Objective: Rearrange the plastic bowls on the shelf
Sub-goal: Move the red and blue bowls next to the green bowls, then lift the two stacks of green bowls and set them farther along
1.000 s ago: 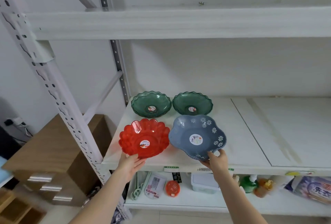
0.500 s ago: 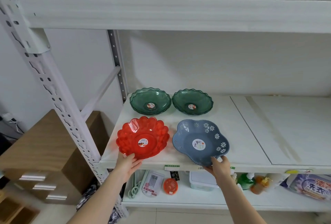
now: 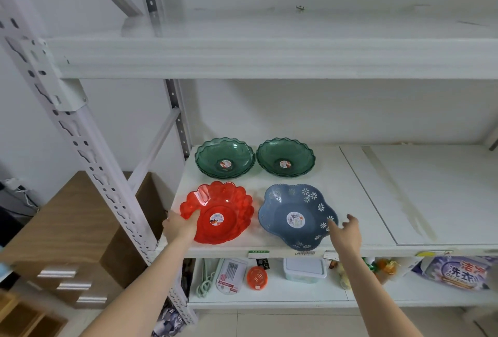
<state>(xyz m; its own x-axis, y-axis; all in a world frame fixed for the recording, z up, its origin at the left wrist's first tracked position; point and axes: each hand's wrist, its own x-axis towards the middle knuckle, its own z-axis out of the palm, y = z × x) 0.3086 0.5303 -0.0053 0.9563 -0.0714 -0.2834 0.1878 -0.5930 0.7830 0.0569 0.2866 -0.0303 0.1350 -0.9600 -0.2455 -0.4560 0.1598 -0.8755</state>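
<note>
Four plastic bowls sit on the white shelf. At the front left is a red scalloped bowl, and my left hand grips its left rim with the thumb inside. The blue flower-patterned bowl rests at the front, right of the red one. My right hand hovers just beside its right rim, fingers apart, holding nothing. Two green wavy-rimmed bowls stand side by side behind them.
A white perforated upright stands left of the shelf, with a wooden cabinet behind it. The upper shelf board hangs overhead. The lower shelf holds a lidded container, a round orange item, packets and a detergent bag.
The blue bowl came down flat onto the shelf and my right hand let go of it, fingers spreading. My left hand shifted up along the red bowl's left rim. The camera rose.
</note>
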